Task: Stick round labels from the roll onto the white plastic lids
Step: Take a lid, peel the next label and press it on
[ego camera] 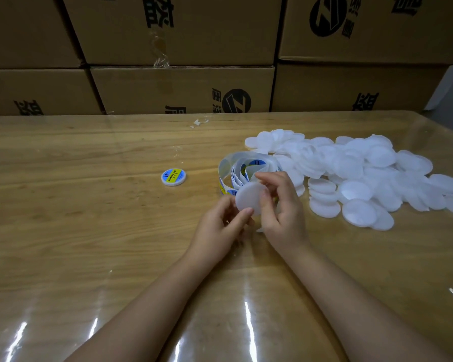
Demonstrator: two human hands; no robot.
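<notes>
A plain white plastic lid (pixel 249 195) is held tilted above the table between both hands. My left hand (pixel 220 226) pinches its lower edge with thumb and fingers. My right hand (pixel 280 205) grips its right side, fingers curled round the rim. Just behind the hands lies the loose roll of labels (pixel 242 165), a white backing strip with blue and yellow round labels. A large heap of bare white lids (pixel 364 173) spreads to the right. One lid with a label stuck on it (pixel 173 176) lies alone to the left.
The wooden table (pixel 89 218) is covered with a glossy clear sheet. Stacked cardboard boxes (pixel 183 84) form a wall along its far edge. A small scrap of clear film (pixel 199 122) lies near the back edge.
</notes>
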